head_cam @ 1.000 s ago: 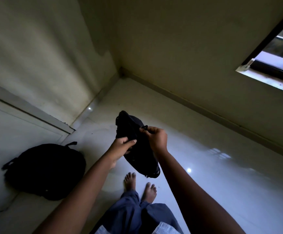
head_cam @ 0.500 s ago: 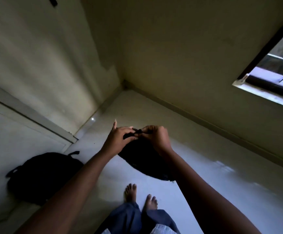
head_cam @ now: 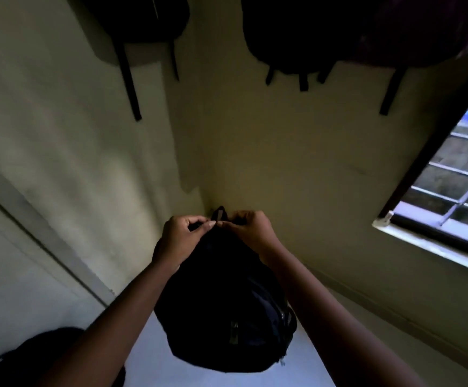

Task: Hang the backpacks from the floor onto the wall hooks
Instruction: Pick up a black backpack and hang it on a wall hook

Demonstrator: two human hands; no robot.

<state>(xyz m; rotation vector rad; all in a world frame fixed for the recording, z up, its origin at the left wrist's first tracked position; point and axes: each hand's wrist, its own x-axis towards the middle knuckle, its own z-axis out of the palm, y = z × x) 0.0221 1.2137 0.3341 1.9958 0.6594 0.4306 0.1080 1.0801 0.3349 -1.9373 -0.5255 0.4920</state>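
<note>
Head view: backpack (head_cam: 221,311) in both hands.

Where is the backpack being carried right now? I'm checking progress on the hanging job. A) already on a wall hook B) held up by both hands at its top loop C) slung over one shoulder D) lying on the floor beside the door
B: the left hand and right hand pinch the top loop of the backpack, which dangles above the floor.
</note>
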